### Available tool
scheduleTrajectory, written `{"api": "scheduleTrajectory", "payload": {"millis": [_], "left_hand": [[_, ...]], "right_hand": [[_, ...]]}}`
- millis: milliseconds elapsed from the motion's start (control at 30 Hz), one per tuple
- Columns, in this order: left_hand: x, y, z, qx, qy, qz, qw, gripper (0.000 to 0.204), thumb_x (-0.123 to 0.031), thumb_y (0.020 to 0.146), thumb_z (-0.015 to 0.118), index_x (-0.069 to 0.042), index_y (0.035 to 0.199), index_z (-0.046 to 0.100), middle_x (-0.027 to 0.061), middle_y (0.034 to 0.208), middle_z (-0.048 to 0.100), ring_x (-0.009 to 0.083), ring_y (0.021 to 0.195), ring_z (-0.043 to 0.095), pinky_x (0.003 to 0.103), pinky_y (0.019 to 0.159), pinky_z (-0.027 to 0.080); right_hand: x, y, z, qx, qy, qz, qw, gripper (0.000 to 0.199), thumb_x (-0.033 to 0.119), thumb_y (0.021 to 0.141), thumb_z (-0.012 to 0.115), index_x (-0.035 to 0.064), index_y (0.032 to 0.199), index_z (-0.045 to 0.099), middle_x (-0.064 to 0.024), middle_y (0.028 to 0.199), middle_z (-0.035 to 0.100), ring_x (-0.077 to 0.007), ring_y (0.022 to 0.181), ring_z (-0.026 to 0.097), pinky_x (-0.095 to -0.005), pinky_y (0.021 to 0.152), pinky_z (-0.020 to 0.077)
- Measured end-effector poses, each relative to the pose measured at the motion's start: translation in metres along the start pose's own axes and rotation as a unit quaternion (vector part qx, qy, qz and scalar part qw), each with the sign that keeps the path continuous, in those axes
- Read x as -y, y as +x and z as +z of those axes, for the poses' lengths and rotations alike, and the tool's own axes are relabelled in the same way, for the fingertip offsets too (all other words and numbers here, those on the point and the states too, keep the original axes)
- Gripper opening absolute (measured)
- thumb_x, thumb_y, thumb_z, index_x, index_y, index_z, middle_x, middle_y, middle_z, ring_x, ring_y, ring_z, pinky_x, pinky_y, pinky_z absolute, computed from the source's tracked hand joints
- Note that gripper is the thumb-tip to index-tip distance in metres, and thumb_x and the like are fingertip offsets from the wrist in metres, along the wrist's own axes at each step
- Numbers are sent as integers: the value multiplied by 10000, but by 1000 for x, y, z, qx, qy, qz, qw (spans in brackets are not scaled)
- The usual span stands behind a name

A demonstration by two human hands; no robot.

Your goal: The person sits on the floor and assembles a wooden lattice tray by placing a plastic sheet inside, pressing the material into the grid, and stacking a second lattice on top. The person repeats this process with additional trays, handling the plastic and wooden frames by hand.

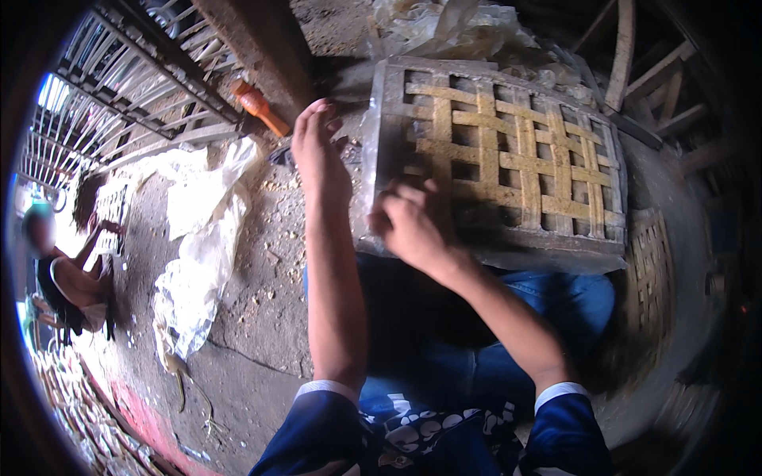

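Note:
Across my knees lies a wooden-framed tray (520, 159) of woven flat strips, tilted, its strips coated in a yellowish crumbly layer. Plastic sheet (371, 143) shows along its left side. My left hand (321, 151) is raised just left of the tray, apart from it, with its fingers loosely bent and spread; I see nothing in it. Over the tray's near left corner is my right hand (413, 222), its fingers smeared by motion. Whether it pinches anything or touches the strips I cannot tell.
An orange bottle-shaped thing (258, 107) lies by a wooden post (262, 47). Crumpled clear plastic (198, 246) and yellowish crumbs cover parts of the floor at left. Another lattice tray (651, 278) is at right. A person (71, 278) sits at far left beside a lattice.

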State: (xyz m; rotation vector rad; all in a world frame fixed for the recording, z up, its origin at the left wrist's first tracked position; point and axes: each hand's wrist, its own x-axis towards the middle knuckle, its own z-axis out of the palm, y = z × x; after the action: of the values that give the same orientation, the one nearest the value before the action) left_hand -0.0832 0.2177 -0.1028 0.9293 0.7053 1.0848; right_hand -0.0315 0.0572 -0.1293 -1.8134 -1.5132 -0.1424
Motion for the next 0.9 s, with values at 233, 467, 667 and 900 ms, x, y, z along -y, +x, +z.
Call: {"api": "scheduleTrajectory", "payload": {"millis": [233, 467, 667, 900], "left_hand": [[-17, 13, -27, -101, 21, 205, 973, 165, -146, 1005, 600, -99, 1157, 641, -25, 1005, 656, 71, 892, 578, 245, 752, 415], [-15, 12, -28, -113, 40, 240, 963, 149, -106, 1013, 595, -32, 1141, 617, 3, 990, 618, 73, 876, 539, 248, 782, 422], [-15, 6, -14, -86, 27, 231, 969, 152, -87, 1011, 595, -29, 1151, 598, 12, 1004, 614, 86, 899, 551, 247, 825, 434], [-14, 12, -30, -103, 58, 234, 965, 256, -210, 1001, 624, -76, 1218, 611, 17, 1065, 627, 97, 926, 560, 291, 805, 439]], "right_hand": [[36, 3, 43, 99, 21, -40, 994, 153, 96, 833, 639, 44, 746, 754, -160, 795, 722, -326, 723, 689, -474, 820, 515], [19, -3, -9, 38, 79, -45, 995, 398, 188, 863, 704, -22, 1195, 642, -171, 1264, 607, -336, 1155, 601, -445, 986, 492], [30, -65, -18, 119, -67, -12, 991, 658, 275, 882, 706, -31, 1431, 511, -297, 1543, 389, -426, 1475, 336, -575, 1235, 204], [55, -36, 5, 198, 78, -81, 974, 343, 112, 833, 610, -38, 1135, 673, -282, 1365, 574, -395, 1392, 459, -559, 1192, 286]]}}
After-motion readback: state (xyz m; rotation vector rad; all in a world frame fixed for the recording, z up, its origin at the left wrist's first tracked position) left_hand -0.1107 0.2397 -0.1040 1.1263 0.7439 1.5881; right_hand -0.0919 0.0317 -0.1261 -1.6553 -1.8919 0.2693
